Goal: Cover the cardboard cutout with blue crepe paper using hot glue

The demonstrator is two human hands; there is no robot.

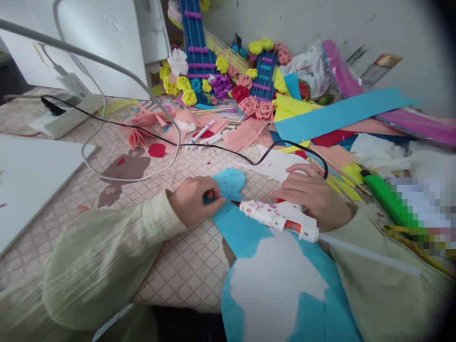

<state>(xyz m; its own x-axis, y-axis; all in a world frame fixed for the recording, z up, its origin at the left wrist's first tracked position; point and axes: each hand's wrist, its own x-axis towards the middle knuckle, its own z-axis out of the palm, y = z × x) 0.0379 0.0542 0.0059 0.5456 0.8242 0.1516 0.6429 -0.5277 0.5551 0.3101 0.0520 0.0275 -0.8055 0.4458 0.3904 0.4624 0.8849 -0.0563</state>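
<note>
My left hand is closed, its thumb and finger pinched at the edge of a light blue paper cutout. My right hand is wrapped around a white hot glue gun marked with purple and red specks. The gun's dark nozzle points left, close to my left fingertips and over the blue paper. A translucent glue stick juts from its rear end. A white paper shape lies on the wide lower part of the blue cutout, which reaches past the table's front edge.
Behind my hands runs the gun's black cord, and a grey cable loops on the left near a power strip. Crepe paper flowers, markers and paper scraps crowd the back. A green packet lies right.
</note>
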